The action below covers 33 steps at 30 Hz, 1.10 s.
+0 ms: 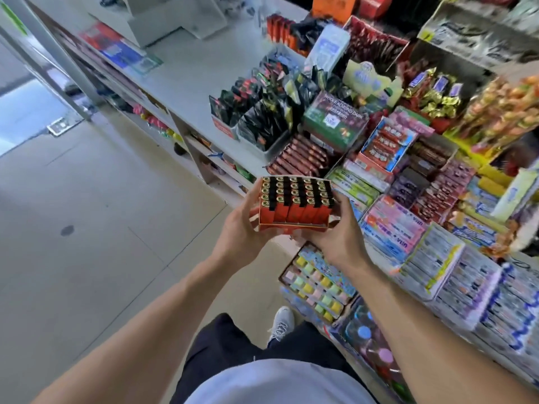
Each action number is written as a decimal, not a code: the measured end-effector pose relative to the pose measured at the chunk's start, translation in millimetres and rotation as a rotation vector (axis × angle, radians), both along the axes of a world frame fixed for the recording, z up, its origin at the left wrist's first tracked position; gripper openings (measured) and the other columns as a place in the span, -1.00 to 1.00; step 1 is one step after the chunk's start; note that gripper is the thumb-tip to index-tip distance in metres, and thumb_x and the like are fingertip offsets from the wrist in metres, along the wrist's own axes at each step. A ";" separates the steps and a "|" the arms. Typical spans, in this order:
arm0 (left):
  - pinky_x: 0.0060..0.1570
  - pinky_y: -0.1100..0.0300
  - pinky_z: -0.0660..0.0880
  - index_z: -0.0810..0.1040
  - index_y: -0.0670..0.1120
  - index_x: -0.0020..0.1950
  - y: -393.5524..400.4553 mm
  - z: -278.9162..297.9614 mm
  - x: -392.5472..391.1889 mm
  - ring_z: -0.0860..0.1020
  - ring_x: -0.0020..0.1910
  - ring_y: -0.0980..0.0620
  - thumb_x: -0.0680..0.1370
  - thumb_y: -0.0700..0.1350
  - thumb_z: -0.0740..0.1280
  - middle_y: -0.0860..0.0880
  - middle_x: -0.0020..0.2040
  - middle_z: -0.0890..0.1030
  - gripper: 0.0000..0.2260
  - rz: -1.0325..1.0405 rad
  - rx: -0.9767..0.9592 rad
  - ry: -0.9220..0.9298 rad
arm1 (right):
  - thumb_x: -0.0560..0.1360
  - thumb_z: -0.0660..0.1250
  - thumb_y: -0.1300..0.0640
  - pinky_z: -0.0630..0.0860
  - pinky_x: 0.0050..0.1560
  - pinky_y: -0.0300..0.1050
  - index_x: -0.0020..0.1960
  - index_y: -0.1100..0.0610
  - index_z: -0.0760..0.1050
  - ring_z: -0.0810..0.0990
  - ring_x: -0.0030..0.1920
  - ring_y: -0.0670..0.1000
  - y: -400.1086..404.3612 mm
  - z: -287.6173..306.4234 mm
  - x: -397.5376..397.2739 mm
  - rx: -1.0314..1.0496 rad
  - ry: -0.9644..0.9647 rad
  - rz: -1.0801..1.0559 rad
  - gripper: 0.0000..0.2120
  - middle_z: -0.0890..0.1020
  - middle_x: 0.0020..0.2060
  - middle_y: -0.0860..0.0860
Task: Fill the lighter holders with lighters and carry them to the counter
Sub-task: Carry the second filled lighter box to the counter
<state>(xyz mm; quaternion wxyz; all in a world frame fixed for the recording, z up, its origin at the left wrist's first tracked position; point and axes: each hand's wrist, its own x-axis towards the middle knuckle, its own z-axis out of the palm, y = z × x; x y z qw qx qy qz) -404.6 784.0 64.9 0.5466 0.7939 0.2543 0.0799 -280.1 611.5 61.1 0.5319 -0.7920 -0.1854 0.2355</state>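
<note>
A red cardboard lighter holder (291, 225) packed with several rows of red lighters (294, 199), black and brass tops up, is held in the air in front of me. My left hand (242, 228) grips its left side, fingers curled round the edge. Under its right side, my right hand (335, 228) grips it too. The holder hovers just off the front edge of the white counter (186, 71), above the tiled floor.
The counter's right part is crowded with display boxes of snacks, chocolate bars (300, 158) and gum packs (390, 225). Its left part is bare, with a white device (175, 16) at the back. Shelves under the counter hold small goods. My shoe (281, 322) stands on the beige floor (87, 228).
</note>
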 end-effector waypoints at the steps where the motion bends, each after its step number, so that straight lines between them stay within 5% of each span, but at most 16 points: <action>1: 0.30 -0.10 0.53 0.07 0.38 0.58 11.7 1.7 8.2 0.51 0.34 0.19 0.38 0.08 0.54 0.15 0.35 0.56 -0.09 -0.013 0.003 0.001 | 0.11 0.67 -0.17 0.56 0.15 -0.18 0.35 -0.27 0.28 0.58 0.15 -0.22 10.1 2.9 5.8 -0.013 -0.010 -0.008 -0.08 0.57 0.18 -0.20; 6: 0.24 -0.06 0.57 0.04 0.32 0.61 73.1 0.8 49.9 0.56 0.28 0.16 0.47 -0.07 0.56 0.11 0.33 0.57 -0.08 -0.100 0.019 0.004 | 0.07 0.69 -0.22 0.58 0.10 -0.23 0.38 -0.27 0.29 0.57 0.19 -0.24 59.4 4.1 31.7 -0.012 0.020 -0.108 -0.02 0.55 0.20 -0.27; 8: 0.20 0.00 0.60 0.04 0.31 0.61 100.8 0.5 66.5 0.56 0.28 0.13 0.46 -0.10 0.56 0.07 0.35 0.54 -0.07 -0.146 0.009 -0.017 | 0.09 0.68 -0.21 0.48 0.12 -0.44 0.44 -0.18 0.28 0.52 0.16 -0.37 81.0 6.4 38.2 -0.016 -0.022 -0.172 0.02 0.54 0.17 -0.31; 10: 0.13 0.20 0.61 0.05 0.27 0.63 128.8 0.7 83.4 0.55 0.29 0.14 0.47 -0.15 0.57 0.06 0.38 0.52 -0.06 -0.205 0.011 -0.039 | 0.12 0.66 -0.14 0.39 0.04 -0.57 0.47 -0.07 0.28 0.47 0.10 -0.49 102.4 9.6 44.3 -0.031 -0.066 -0.225 0.02 0.52 0.13 -0.34; 12: 0.06 0.39 0.55 0.05 0.21 0.64 154.2 4.9 100.6 0.53 0.28 0.21 0.46 -0.15 0.58 0.09 0.40 0.50 -0.05 -0.267 0.027 -0.054 | 0.14 0.69 -0.08 0.42 0.10 -0.44 0.49 -0.04 0.28 0.51 0.10 -0.43 121.9 13.8 49.6 -0.041 -0.066 -0.298 0.02 0.56 0.14 -0.29; 19: 0.18 0.00 0.60 0.01 0.33 0.61 204.5 19.6 163.8 0.59 0.22 0.14 0.39 -0.01 0.63 0.12 0.38 0.48 0.02 -0.435 0.101 -0.076 | 0.04 0.69 -0.26 0.48 0.33 0.03 0.42 -0.16 0.29 0.57 0.21 -0.13 159.8 30.1 73.9 -0.117 -0.103 -0.482 0.05 0.60 0.21 -0.19; 24: 0.23 0.19 0.51 0.00 0.31 0.62 202.9 39.1 215.5 0.53 0.25 0.20 0.41 0.00 0.61 0.12 0.37 0.46 0.00 -0.513 0.144 -0.073 | 0.08 0.70 -0.18 0.45 0.27 -0.19 0.33 -0.28 0.26 0.53 0.15 -0.33 157.7 40.2 109.9 -0.115 -0.134 -0.582 -0.05 0.55 0.15 -0.33; 27: 0.23 0.16 0.49 -0.03 0.33 0.61 201.4 49.4 249.2 0.51 0.27 0.19 0.41 0.09 0.59 0.15 0.43 0.45 -0.01 -0.558 0.227 -0.091 | 0.12 0.70 -0.16 0.41 0.17 -0.32 0.44 -0.15 0.27 0.51 0.14 -0.29 153.6 48.1 138.0 -0.146 -0.169 -0.600 0.00 0.51 0.19 -0.31; 30: 0.29 0.08 0.49 -0.01 0.32 0.62 198.3 58.6 282.0 0.47 0.36 0.14 0.40 0.17 0.58 0.12 0.47 0.46 -0.02 -0.581 0.295 -0.106 | 0.17 0.70 -0.13 0.31 -0.05 -0.59 0.44 -0.12 0.26 0.41 -0.05 -0.54 146.7 51.0 168.9 -0.173 -0.181 -0.606 -0.03 0.47 0.08 -0.37; 33: 0.23 0.06 0.53 -0.03 0.32 0.62 195.7 67.4 313.1 0.62 0.15 0.06 0.40 0.19 0.56 0.08 0.54 0.37 -0.02 -0.577 0.353 -0.082 | 0.16 0.69 -0.15 0.42 0.15 -0.43 0.45 -0.10 0.26 0.49 0.05 -0.40 148.6 59.8 196.6 -0.191 -0.183 -0.620 -0.01 0.53 0.17 -0.29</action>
